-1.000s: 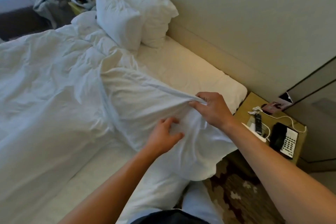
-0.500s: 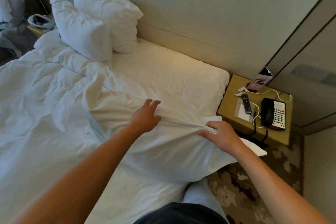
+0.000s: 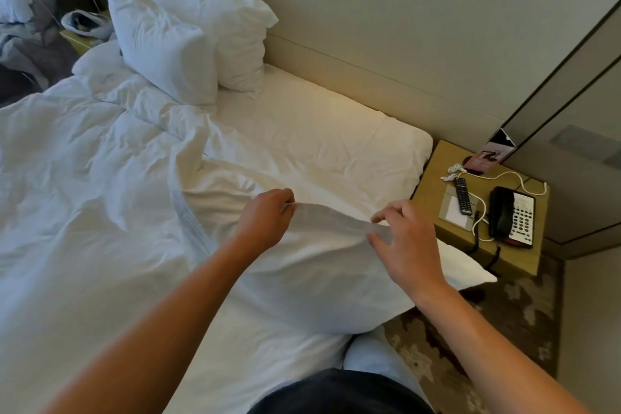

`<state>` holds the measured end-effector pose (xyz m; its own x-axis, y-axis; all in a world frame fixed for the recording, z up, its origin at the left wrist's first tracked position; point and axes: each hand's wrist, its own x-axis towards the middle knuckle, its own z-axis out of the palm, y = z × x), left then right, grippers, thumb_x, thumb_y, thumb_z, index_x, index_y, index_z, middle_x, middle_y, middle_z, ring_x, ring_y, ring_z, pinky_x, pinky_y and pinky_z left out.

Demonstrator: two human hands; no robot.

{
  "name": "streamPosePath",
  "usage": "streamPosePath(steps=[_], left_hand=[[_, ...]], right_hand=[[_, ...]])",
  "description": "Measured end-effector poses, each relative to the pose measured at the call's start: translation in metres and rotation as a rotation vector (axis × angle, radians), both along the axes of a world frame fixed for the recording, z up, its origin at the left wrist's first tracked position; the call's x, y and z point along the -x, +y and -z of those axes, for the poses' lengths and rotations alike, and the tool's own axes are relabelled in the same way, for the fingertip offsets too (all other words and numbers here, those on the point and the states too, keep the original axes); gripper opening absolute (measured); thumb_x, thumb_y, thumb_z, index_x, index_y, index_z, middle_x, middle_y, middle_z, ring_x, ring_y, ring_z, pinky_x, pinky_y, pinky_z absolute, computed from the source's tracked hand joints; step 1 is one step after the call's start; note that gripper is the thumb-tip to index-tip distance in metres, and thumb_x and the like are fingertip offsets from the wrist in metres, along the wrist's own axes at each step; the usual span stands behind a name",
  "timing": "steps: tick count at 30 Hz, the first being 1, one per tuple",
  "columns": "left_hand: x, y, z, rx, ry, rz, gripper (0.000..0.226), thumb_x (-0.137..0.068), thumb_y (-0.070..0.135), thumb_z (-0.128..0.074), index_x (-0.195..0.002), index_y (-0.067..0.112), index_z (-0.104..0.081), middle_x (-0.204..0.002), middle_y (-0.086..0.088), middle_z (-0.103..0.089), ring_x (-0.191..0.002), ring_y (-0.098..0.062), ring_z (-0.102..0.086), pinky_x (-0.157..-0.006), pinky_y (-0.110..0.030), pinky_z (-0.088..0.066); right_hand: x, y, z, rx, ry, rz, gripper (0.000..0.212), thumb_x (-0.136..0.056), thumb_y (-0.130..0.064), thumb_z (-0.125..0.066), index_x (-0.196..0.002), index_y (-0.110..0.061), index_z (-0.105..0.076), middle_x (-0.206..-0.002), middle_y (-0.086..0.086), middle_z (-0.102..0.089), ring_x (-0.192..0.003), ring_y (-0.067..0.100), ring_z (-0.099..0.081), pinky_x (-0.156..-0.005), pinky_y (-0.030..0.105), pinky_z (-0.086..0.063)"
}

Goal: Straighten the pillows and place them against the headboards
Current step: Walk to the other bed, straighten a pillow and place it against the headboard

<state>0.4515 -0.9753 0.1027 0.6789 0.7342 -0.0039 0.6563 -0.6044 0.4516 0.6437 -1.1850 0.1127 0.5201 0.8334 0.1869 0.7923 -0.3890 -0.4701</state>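
A white pillow (image 3: 322, 276) lies flat across the near edge of the bed, one corner hanging over toward the nightstand. My left hand (image 3: 265, 215) pinches its upper edge in a closed grip. My right hand (image 3: 406, 239) holds the same edge farther right, fingers partly spread. Two more white pillows stand at the far end: the front pillow (image 3: 161, 44) leans on the back pillow (image 3: 221, 23), which rests against the beige headboard (image 3: 369, 87).
A rumpled white duvet (image 3: 84, 178) covers the left of the bed. A wooden nightstand (image 3: 433, 198) on the right bears a black phone (image 3: 510, 215), a remote (image 3: 462, 195) and a white cable. Patterned carpet lies below. Clothes are piled far left.
My left hand has shifted from resting open on the pillow to gripping its upper edge. My right hand's fingers have loosened along that edge. The view has moved closer.
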Motion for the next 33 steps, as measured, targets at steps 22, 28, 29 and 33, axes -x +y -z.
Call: streamPosePath(steps=[22,28,29,33], left_hand=[[0.022,0.014,0.02,0.078,0.198,0.052,0.026,-0.099,0.042,-0.05,-0.114,0.025,-0.063,-0.111,0.004,-0.055,-0.092,-0.023,-0.062,-0.076,-0.038,-0.054],[0.03,0.026,0.027,0.019,0.245,0.052,0.03,-0.103,0.032,-0.043,-0.09,0.019,-0.066,-0.083,0.0,-0.064,-0.075,-0.026,-0.063,-0.065,-0.038,-0.055],[0.031,0.026,0.028,0.001,0.24,0.042,0.03,-0.103,0.034,-0.043,-0.088,0.02,-0.065,-0.079,0.002,-0.062,-0.072,-0.024,-0.061,-0.061,-0.035,-0.053],[0.037,0.029,0.033,-0.034,0.246,-0.014,0.031,-0.103,0.042,-0.043,-0.083,0.025,-0.06,-0.076,0.006,-0.057,-0.072,-0.023,-0.061,-0.06,-0.033,-0.048]], right_hand=[[0.045,0.015,0.016,0.073,0.299,0.045,0.027,-0.109,-0.037,-0.05,-0.084,-0.027,-0.051,-0.064,-0.003,-0.06,-0.059,0.013,-0.058,-0.056,0.041,-0.048],[0.03,0.004,0.031,0.237,0.195,0.051,0.018,-0.105,-0.026,-0.054,-0.096,-0.018,-0.066,-0.096,-0.003,-0.059,-0.079,0.016,-0.06,-0.072,0.036,-0.052],[0.027,0.004,0.034,0.287,0.181,0.084,0.019,-0.106,-0.024,-0.053,-0.096,-0.015,-0.067,-0.1,-0.001,-0.057,-0.079,0.017,-0.059,-0.072,0.035,-0.051],[0.017,0.003,0.04,0.234,0.213,0.15,0.032,-0.107,-0.032,-0.054,-0.08,-0.017,-0.061,-0.09,0.0,-0.053,-0.071,0.018,-0.057,-0.064,0.033,-0.045]])
